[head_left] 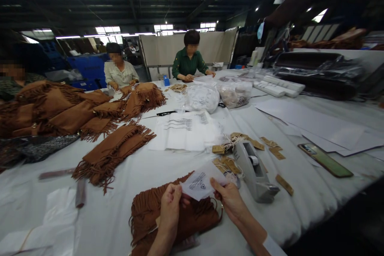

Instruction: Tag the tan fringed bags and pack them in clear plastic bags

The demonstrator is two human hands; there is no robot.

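Between my two hands is a small translucent plastic bag (198, 182) with dark print and a recycling mark. My left hand (171, 206) pinches its left edge. The upper right part is gripped between thumb and fingers of my right hand (225, 194). Directly below lies a brown fringed bag (147, 212), partly covered by my left hand and forearm. Just right of my right hand stands a grey tape dispenser (255, 172), with tan hang tags (229, 165) on white strings beside it.
Another brown fringed bag (115, 150) lies left of centre, before a heap of similar bags (66, 108). Printed plastic bags (180, 130) are stacked mid-table. A phone (325, 160) and white paper sheets (318, 122) lie right. Co-workers (190, 62) sit across the table.
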